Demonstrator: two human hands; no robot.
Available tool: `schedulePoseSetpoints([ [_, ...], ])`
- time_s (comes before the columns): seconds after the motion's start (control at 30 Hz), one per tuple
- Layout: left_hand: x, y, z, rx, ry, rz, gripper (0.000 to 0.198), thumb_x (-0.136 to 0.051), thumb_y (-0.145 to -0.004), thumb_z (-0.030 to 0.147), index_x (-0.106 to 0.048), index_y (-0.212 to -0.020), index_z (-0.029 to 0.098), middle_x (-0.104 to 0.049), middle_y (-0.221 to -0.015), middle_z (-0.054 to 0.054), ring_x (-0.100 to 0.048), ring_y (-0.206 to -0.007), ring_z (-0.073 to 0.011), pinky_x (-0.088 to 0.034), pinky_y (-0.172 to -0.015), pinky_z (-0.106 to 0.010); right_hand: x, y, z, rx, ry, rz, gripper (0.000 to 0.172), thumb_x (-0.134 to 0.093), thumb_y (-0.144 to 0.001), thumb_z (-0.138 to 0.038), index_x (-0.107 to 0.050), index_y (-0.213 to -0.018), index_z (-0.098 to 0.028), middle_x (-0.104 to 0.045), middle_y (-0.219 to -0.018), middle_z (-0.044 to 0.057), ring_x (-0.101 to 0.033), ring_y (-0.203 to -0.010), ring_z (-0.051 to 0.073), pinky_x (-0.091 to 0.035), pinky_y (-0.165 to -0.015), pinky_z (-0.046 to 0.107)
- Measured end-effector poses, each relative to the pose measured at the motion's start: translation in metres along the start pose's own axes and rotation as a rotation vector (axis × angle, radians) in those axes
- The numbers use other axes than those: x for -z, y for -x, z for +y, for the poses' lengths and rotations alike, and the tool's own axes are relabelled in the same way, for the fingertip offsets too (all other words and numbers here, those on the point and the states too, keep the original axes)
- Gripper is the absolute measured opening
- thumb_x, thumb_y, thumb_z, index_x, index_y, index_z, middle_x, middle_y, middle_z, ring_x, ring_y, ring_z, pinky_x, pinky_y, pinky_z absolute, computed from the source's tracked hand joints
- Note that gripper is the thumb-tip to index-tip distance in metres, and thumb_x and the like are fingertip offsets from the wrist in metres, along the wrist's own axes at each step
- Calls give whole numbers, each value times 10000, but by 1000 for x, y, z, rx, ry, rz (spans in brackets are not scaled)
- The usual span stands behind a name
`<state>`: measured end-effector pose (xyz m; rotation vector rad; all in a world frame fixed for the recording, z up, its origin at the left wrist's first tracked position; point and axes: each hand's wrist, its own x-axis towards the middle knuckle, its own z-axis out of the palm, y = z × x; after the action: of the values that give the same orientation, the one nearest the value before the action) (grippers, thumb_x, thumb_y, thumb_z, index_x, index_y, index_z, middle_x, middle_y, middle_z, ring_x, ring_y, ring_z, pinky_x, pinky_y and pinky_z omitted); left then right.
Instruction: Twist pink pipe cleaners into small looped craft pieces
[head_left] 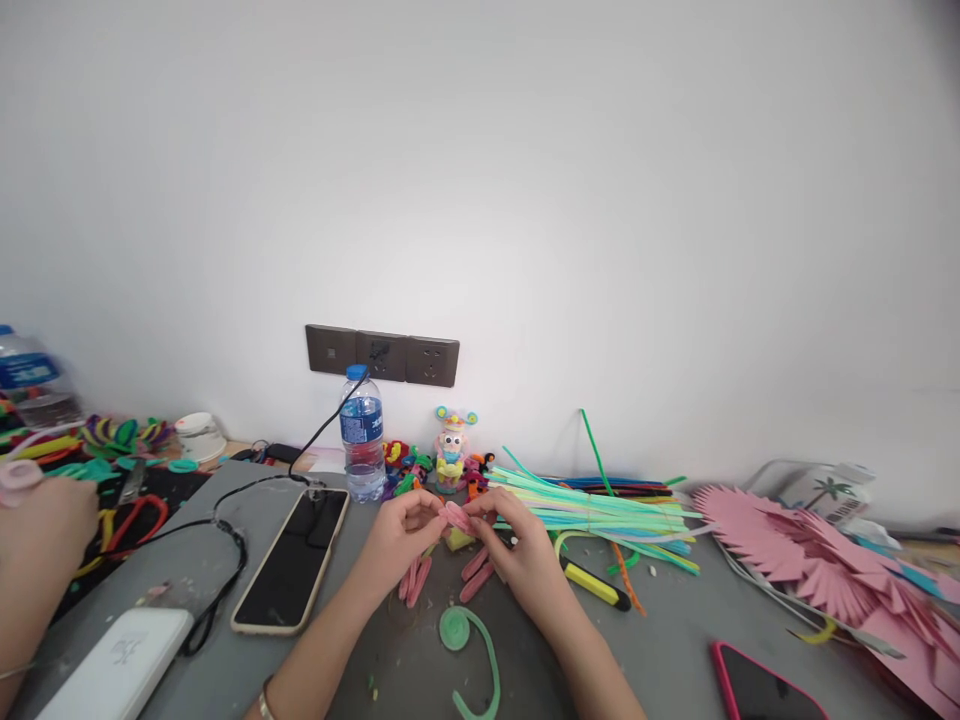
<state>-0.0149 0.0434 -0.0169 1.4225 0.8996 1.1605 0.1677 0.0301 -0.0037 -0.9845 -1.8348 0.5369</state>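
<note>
Between my two hands, a small pink fuzzy piece (455,515) is pinched at its two sides, above the grey table. My left hand (405,535) grips its left side with thumb and fingertips, and my right hand (517,545) grips its right side. Pink looped pieces (415,580) lie below my left hand, and more pink loops (476,573) lie by my right hand. Nearer the front, a green coil with a curved tail (454,628) rests on the table. A small figure with big eyes (451,448) stands upright behind the hands.
Left are a water bottle (363,435), a phone (294,560), a white power bank (124,665), black cables and another person's hand (56,530). Right are pipe cleaners (600,505), a yellow cutter (595,584), pink folded paper (810,570) and a red-edged phone (765,690).
</note>
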Motion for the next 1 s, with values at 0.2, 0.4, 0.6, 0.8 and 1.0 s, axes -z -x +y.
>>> schedulePoseSetpoints([
  [0.2,-2,1,2,8,20,17,219,-696,-744,408,-645,-757,195,-704,-721,-51,-681,-721,-200,-546,-714,-304,2,1,-2,-20,-47,-42,165,-502,-893,-167,-660,-871,-207,-616,-838,53,-570,-803,199,-450,-729,294],
  [0.4,-2,0,3,26,35,30,222,-705,-736,398,-660,-748,181,-703,-700,-43,-670,-672,-179,-536,-673,-273,3,0,-7,-27,-59,-65,177,-505,-902,-195,-681,-903,-209,-605,-839,57,-575,-806,199,-457,-729,298],
  [0.6,-2,0,3,43,26,46,188,-694,-737,361,-655,-762,178,-682,-717,-37,-653,-685,-174,-524,-678,-264,2,0,-6,-39,-86,-80,215,-473,-919,-200,-688,-934,-205,-597,-857,67,-566,-823,202,-451,-728,299],
  [0.8,-6,2,16,88,33,79,220,-729,-686,367,-650,-724,166,-660,-664,-13,-627,-602,-146,-495,-585,-229,1,0,-6,-47,-102,-86,200,-486,-894,-153,-677,-930,-197,-611,-861,63,-557,-830,199,-426,-727,291],
  [1.0,-5,2,15,77,33,85,270,-721,-695,422,-656,-744,165,-676,-665,-22,-641,-598,-156,-498,-564,-237,-3,1,-5,-111,-180,-82,175,-510,-873,-183,-661,-962,-189,-587,-827,46,-549,-726,179,-427,-649,282],
])
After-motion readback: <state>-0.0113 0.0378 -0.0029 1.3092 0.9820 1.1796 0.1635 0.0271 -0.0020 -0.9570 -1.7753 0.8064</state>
